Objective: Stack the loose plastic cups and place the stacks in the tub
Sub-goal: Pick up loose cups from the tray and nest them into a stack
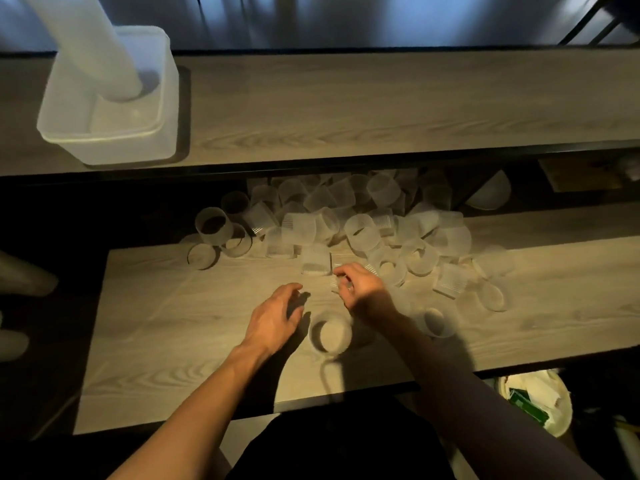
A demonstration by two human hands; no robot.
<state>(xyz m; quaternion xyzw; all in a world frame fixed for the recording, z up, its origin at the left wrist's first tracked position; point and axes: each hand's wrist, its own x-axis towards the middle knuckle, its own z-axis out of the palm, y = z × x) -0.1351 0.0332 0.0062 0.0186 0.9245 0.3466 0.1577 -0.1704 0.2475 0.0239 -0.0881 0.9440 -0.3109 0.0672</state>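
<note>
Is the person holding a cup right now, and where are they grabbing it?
The right hand has its fingers closed on a clear cup, seemingly at its rim; the exact grip is hard to see. The left hand is open, holding nothing.

Wooden table (180, 334) under loose cups (360, 230)

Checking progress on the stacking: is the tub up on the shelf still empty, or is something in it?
Not empty. The tub holds one tall stack of cups, leaning up and left out of it.
</note>
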